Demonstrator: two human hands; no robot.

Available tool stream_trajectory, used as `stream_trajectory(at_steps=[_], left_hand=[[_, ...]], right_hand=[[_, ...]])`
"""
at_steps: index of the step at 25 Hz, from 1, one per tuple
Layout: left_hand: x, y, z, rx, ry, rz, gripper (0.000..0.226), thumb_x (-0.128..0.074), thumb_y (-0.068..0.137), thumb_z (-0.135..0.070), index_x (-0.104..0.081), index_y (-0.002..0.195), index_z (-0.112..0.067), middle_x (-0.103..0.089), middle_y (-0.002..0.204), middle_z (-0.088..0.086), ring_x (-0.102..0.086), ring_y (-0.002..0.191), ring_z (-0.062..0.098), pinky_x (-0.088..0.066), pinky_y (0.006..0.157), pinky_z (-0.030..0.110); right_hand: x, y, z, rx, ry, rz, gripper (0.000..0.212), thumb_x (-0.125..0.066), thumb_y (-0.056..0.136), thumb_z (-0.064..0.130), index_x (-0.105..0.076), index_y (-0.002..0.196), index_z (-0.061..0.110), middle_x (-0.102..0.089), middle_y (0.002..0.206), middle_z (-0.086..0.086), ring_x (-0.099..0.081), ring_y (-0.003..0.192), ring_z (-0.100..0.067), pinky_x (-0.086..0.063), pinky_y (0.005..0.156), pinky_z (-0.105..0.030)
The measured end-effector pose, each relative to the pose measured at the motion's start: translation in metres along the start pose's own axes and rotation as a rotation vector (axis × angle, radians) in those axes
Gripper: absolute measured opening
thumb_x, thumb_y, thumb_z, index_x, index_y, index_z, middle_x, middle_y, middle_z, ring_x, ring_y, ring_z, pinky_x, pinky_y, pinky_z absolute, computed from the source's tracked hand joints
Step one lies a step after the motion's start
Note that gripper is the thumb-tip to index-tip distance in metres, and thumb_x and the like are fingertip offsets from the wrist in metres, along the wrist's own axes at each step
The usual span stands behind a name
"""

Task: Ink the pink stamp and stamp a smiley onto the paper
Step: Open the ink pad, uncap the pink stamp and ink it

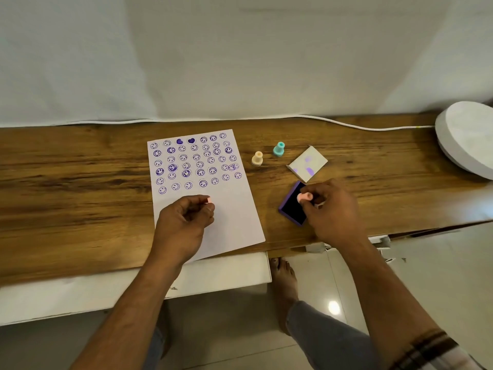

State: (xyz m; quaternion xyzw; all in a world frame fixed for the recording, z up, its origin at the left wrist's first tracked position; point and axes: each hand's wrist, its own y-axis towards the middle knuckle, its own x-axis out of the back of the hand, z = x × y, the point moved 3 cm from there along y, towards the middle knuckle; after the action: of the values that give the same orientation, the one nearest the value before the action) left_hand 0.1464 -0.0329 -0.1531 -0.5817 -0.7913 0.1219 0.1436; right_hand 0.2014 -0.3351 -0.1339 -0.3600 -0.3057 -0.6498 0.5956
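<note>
A white sheet of paper (pixel 234 209) lies on the wooden table (pixel 80 169), its upper half covered with several purple smileys. My right hand (pixel 333 209) grips the pink stamp (pixel 304 197) and holds it tilted on the dark purple ink pad (pixel 292 206), right of the paper. My left hand (pixel 186 220) rests on the blank lower part of the paper, pinching a small pink piece (pixel 209 200), which looks like the stamp's cap.
A beige stamp (pixel 257 158) and a teal stamp (pixel 279 149) stand upright right of the paper. The ink pad's white lid (pixel 308 164), smeared purple, lies behind the pad. A round white object (pixel 469 140) sits far right, a white cable (pixel 346 124) along the table's back.
</note>
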Motion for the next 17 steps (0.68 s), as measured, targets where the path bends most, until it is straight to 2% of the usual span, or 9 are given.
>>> stream_trajectory(at_steps=[3,6,10,17], left_hand=[[0.000,-0.001,0.000,-0.018,0.036,-0.013,0.016,-0.076,0.090,-0.020,-0.075,0.100,-0.032,-0.079,0.098,-0.005,-0.077,0.088,0.010,-0.061,0.089,0.034],[0.000,0.000,0.000,-0.020,0.030,-0.022,0.017,-0.076,0.090,-0.019,-0.075,0.100,-0.033,-0.079,0.099,-0.004,-0.077,0.090,0.014,-0.061,0.089,0.034],[0.000,0.001,0.000,-0.022,0.016,-0.028,0.017,-0.075,0.090,-0.017,-0.075,0.103,-0.028,-0.078,0.101,0.000,-0.076,0.094,0.019,-0.061,0.091,0.036],[0.003,0.003,-0.001,-0.019,-0.012,-0.033,0.016,-0.075,0.090,-0.014,-0.075,0.101,-0.026,-0.078,0.099,0.003,-0.076,0.090,0.017,-0.061,0.089,0.034]], right_hand=[[-0.008,0.001,0.003,0.056,-0.091,-0.016,0.021,-0.070,0.096,0.036,-0.075,0.113,0.026,-0.057,0.103,0.008,-0.062,0.088,-0.014,-0.049,0.067,-0.025],[-0.016,0.002,-0.002,0.031,-0.151,0.001,0.022,-0.070,0.096,0.035,-0.074,0.115,0.026,-0.064,0.110,0.002,-0.060,0.093,-0.016,-0.050,0.072,-0.031],[-0.020,0.001,-0.003,-0.004,-0.162,-0.035,0.021,-0.072,0.095,0.032,-0.074,0.115,0.025,-0.066,0.112,0.001,-0.055,0.094,-0.015,-0.047,0.073,-0.032],[-0.021,0.002,0.005,-0.003,-0.244,0.007,0.026,-0.074,0.093,0.026,-0.072,0.119,0.023,-0.065,0.119,-0.002,-0.060,0.104,-0.022,-0.045,0.074,-0.032]])
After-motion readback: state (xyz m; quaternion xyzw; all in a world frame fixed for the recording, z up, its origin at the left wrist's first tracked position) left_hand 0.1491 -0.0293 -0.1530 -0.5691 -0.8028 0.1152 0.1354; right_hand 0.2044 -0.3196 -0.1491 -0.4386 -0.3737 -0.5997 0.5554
